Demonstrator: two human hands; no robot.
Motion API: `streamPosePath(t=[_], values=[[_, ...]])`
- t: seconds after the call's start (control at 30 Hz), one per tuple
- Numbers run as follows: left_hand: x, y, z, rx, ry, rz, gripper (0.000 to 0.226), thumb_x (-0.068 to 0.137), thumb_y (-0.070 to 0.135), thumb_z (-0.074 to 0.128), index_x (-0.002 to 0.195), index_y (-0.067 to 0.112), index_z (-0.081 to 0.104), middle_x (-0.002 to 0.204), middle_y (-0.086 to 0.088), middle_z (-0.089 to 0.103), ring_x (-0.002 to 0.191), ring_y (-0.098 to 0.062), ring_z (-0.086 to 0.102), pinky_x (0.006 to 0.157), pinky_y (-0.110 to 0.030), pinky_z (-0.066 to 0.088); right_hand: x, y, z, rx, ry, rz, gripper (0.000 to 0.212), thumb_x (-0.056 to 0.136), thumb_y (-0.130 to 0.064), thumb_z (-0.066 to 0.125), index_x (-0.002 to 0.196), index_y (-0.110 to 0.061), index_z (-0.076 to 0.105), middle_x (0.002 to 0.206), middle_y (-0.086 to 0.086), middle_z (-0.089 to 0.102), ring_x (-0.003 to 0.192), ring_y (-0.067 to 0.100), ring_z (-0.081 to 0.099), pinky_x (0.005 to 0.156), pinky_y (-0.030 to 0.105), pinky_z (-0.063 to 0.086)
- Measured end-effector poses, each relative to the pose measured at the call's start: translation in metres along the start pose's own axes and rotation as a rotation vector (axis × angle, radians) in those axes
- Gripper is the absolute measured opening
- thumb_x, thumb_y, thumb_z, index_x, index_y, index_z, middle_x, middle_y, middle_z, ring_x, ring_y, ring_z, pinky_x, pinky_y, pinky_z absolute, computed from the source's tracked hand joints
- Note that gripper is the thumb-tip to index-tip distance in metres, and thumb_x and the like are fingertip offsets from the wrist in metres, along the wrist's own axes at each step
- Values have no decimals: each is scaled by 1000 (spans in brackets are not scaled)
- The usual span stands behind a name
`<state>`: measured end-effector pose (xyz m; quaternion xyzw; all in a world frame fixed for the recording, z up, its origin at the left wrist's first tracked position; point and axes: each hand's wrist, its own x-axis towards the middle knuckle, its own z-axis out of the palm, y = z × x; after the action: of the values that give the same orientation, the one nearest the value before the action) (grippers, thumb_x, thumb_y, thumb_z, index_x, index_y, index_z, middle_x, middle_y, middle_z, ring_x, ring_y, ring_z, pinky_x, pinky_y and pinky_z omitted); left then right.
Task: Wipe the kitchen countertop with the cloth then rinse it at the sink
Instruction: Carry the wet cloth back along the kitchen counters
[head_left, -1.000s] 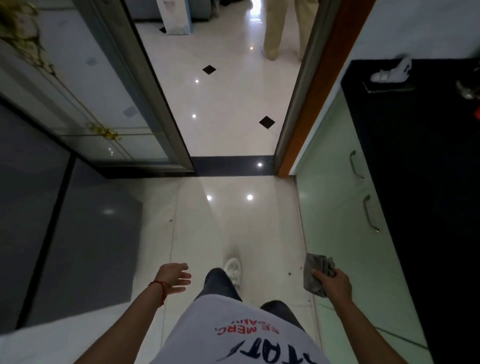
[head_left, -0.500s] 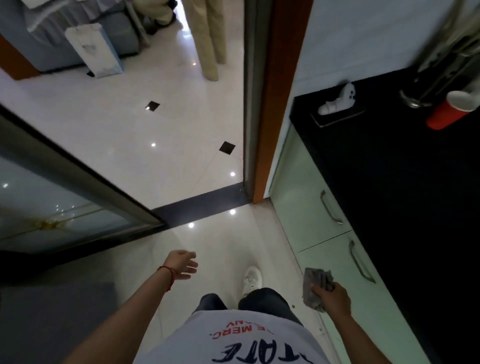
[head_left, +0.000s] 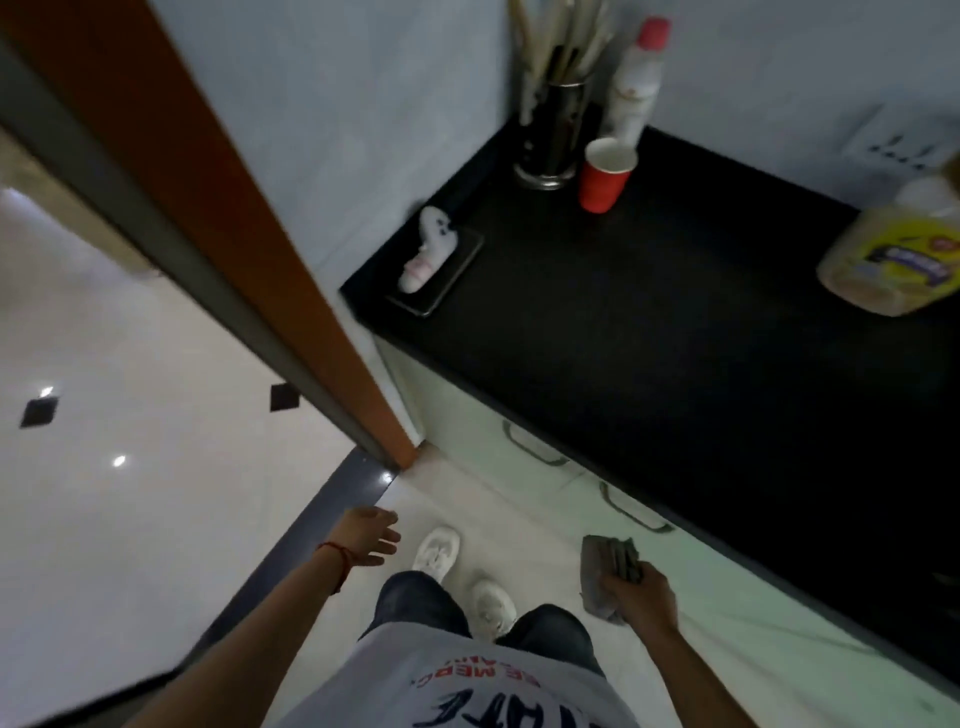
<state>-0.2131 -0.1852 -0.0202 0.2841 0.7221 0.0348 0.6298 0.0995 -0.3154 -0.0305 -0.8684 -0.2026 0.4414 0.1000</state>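
My right hand (head_left: 641, 590) grips a crumpled grey cloth (head_left: 602, 566) low at my side, in front of the pale green cabinet doors and below the counter's edge. The black countertop (head_left: 649, 332) stretches from the upper middle to the right of the view. My left hand (head_left: 371, 535) hangs free over the floor with relaxed fingers and holds nothing. No sink is in view.
On the counter stand a red cup (head_left: 602, 176), a steel utensil holder (head_left: 553, 140), a white bottle with a pink cap (head_left: 636, 83), a yellow-labelled jar (head_left: 898, 254) and a phone (head_left: 441, 275) with a white object on it. An orange door frame (head_left: 249, 228) rises at left.
The view has swung right toward the counter, which now fills the right half. Both hands keep their places at my sides, the cloth still in the right one.
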Motion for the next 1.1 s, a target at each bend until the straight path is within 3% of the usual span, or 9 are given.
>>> streamPosePath(t=[0.13, 0.27, 0.37, 0.47, 0.6, 0.67, 0.73, 0.87, 1.1], values=[[25, 64, 5, 230, -146, 101, 24, 92, 9, 47, 68, 12, 48, 49, -1, 57, 46, -13, 49, 44, -18, 35, -13, -3, 9, 253, 79, 94, 24, 75, -23, 70, 86, -4, 61, 82, 18, 66, 80, 33, 60, 65, 32, 42], [15, 115, 19, 515, -246, 510, 16, 82, 20, 55, 66, 20, 54, 64, 2, 57, 60, -11, 52, 58, -20, 42, -34, -21, 6, 469, 94, 104, 21, 75, -11, 73, 64, -10, 56, 61, 7, 57, 66, 25, 53, 59, 31, 40], [3, 145, 29, 731, -281, 796, 4, 81, 24, 59, 80, 21, 62, 72, 14, 59, 65, 1, 58, 61, -7, 44, -57, -40, -11, 622, 52, 27, 18, 74, -6, 73, 69, 1, 58, 62, 11, 56, 62, 22, 53, 55, 30, 42], [-7, 175, 46, 762, -300, 1026, 26, 82, 28, 54, 98, 11, 66, 79, 15, 62, 77, 20, 56, 68, 0, 44, -76, -66, -37, 764, 17, -66, 13, 73, -4, 74, 80, 2, 64, 64, 5, 66, 60, 15, 65, 52, 22, 51], [-6, 212, 73, 788, -163, 1259, 38, 83, 35, 50, 107, 9, 64, 103, -6, 68, 95, -8, 63, 79, -20, 50, -67, -106, -70, 916, 150, -118, 19, 71, -7, 75, 86, -5, 64, 74, 6, 69, 68, 17, 68, 53, 20, 55], [2, 229, 86, 860, -38, 1283, 36, 88, 25, 55, 120, 9, 58, 123, -10, 61, 117, -23, 54, 94, -30, 45, -52, -124, -84, 983, 224, -114, 11, 77, -7, 69, 87, -8, 64, 79, 7, 67, 74, 21, 66, 55, 19, 55], [13, 245, 102, 952, 22, 1249, 46, 90, 27, 52, 132, 10, 46, 142, -10, 45, 136, -25, 36, 111, -36, 31, -31, -142, -101, 1025, 272, -107, 8, 79, -11, 67, 86, -10, 63, 82, 6, 67, 78, 19, 65, 59, 20, 56], [36, 268, 129, 1190, 124, 1162, 56, 94, 38, 38, 144, 16, 25, 157, -5, 16, 146, -22, 9, 119, -40, 11, 22, -173, -138, 1054, 275, -54, 13, 79, -23, 69, 90, -23, 63, 97, 0, 66, 95, 17, 62, 87, 36, 51], [59, 266, 138, 1339, 253, 1136, 61, 88, 48, 25, 137, 14, 40, 150, -11, 35, 140, -28, 29, 113, -44, 19, 108, -230, -208, 1038, 244, -77, 33, 80, -22, 67, 112, -18, 60, 103, 0, 63, 104, 19, 60, 99, 42, 47]])
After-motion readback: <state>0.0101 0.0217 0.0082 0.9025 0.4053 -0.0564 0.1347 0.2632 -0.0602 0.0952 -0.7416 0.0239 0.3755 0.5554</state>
